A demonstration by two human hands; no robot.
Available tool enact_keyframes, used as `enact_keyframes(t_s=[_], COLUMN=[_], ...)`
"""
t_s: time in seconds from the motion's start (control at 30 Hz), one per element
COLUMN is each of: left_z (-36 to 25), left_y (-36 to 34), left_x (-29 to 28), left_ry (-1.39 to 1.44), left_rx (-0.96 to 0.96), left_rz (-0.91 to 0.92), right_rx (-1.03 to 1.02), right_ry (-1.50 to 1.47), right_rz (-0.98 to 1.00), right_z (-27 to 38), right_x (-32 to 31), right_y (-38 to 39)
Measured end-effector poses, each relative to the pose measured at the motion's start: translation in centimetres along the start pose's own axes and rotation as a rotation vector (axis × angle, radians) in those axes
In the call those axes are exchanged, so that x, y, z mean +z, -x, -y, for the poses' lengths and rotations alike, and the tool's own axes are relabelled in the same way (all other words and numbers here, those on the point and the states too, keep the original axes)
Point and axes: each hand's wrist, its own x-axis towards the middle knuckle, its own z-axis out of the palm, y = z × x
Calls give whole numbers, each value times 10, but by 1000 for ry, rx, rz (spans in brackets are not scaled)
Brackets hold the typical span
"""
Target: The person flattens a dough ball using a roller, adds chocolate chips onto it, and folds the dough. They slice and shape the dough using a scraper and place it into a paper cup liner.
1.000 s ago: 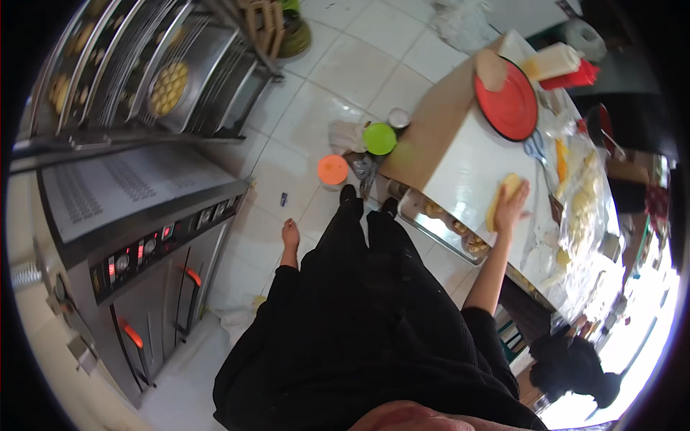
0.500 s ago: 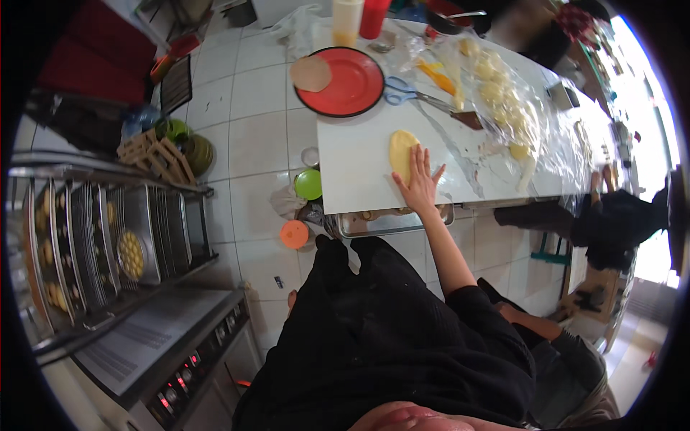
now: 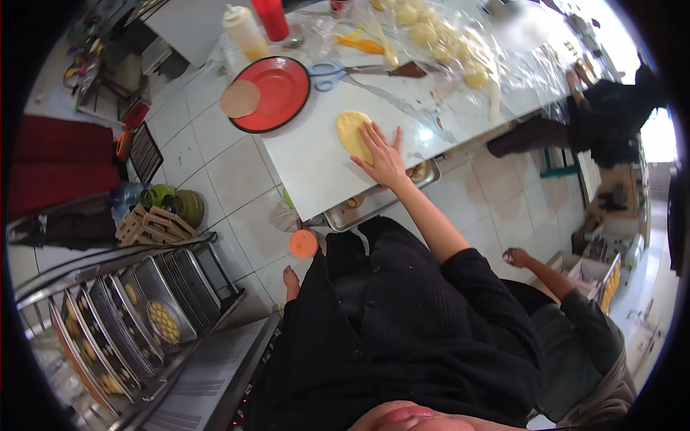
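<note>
- Now a flat yellow dough piece (image 3: 352, 133) on the white table (image 3: 316, 179), just right of the red plate (image 3: 277, 92), is pressed under the right hand (image 3: 384, 158), fingers spread flat.
- Next, judging by this, even pressure is called for to flatten it further.
- No left hand is seen.

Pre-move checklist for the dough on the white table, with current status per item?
1. Hand on dough: ok. The right hand lies flat with its fingers over the edge of the yellow dough piece.
2. Dough fully on the table: ok, it sits well in from the edges.
3. Space around the dough: ok. The red plate and the scissors lie apart from it.
4. Left hand: cannot tell, it is not in view.
5. Other person: ok. Their hand is low, beside the person's arm and off the table.
6. Dough thickness: cannot tell from above.
</note>
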Motion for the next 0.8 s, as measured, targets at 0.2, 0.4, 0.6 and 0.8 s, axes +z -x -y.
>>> enact_keyframes(t_s=[0.2,0.4,0.6,0.8], left_z=[-13,-29,-52,-88], left_y=[8,-1,-27,-44], left_x=[4,-12,-22,-8], left_ry=[-364,-467,-518,-505], left_rx=[109,139,173,243], left_rz=[180,223,216,231], right_rx=[-26,90,214,1182], right_ry=[-178,-531,-480,-1271], right_rz=[-413,-541,-577,-1078], right_z=[-6,-6,-22,-107], right_x=[3,3,22,73], right_y=[4,13,74,134])
